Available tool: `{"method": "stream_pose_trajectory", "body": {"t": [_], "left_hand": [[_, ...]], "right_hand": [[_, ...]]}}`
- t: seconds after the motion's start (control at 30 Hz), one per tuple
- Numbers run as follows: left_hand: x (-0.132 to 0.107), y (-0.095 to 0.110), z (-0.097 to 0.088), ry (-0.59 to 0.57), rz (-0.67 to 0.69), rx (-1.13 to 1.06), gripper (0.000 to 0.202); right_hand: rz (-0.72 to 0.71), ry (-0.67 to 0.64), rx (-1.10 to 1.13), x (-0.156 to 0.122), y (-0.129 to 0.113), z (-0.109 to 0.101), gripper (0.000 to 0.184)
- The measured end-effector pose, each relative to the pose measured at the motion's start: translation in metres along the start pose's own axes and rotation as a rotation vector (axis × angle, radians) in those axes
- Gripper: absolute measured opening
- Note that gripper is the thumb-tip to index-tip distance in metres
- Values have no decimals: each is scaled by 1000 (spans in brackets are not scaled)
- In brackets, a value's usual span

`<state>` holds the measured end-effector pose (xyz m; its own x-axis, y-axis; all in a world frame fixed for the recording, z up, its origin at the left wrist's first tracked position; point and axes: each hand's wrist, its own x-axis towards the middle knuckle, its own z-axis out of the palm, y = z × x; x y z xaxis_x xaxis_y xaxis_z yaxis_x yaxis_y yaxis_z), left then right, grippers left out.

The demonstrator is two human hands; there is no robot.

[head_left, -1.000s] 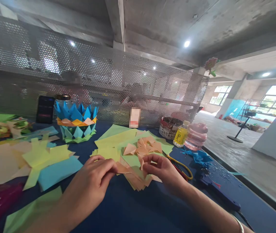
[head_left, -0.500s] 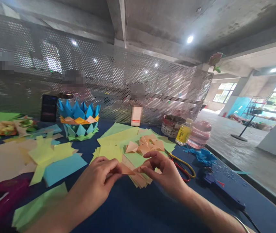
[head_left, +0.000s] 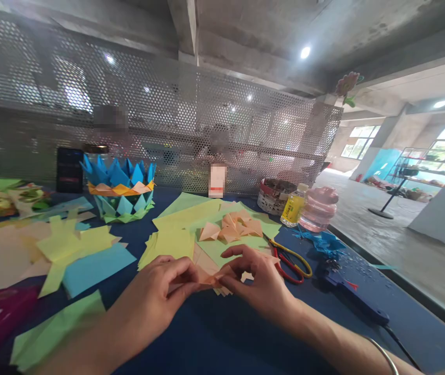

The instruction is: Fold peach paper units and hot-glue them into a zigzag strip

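Between my two hands is a small piece of peach paper (head_left: 207, 281), partly covered by the fingers. My left hand (head_left: 168, 286) pinches its left end between thumb and forefinger. The fingertips of my right hand (head_left: 251, 278) close on its right end. Just beyond the hands, several folded peach paper pieces (head_left: 232, 227) rest on green sheets. Yellow sheets (head_left: 170, 245) lie left of these. Scissors (head_left: 291, 260) with red and yellow handles lie to the right of my right hand.
A blue, orange and green folded-paper basket (head_left: 123, 190) stands back left, beside a phone (head_left: 70, 171). At right are a round container (head_left: 273, 200), a yellow-labelled bottle (head_left: 294, 208), a pink bottle (head_left: 318, 211) and a blue corded tool (head_left: 355, 299). A purple tool (head_left: 5, 317) lies at left.
The view has shifted slightly. My right fingertips have come closer to my left hand along the peach paper, and both hands keep hold of it.
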<state>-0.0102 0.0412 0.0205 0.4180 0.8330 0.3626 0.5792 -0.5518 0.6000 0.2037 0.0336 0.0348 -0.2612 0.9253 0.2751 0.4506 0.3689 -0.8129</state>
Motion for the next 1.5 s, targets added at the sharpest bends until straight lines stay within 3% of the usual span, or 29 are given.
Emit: {"method": "stream_pose_trajectory", "body": {"t": [0.23,0.7,1.27,1.5], "left_hand": [[-1,3,-2,-58,-26,-6,20],[-2,6,-1,-45,-43,64,15],[-4,8,0,-29,-91,47,18],[-6,12,-1,-8,-42,93,19]], "right_hand": [[-14,3,-59,-2,-5,0,23],[13,1,-144,-4,-6,1,26],[47,-20,-62,-6,-4,4,31],[89,-40,-59,-4,-7,3,36]]}}
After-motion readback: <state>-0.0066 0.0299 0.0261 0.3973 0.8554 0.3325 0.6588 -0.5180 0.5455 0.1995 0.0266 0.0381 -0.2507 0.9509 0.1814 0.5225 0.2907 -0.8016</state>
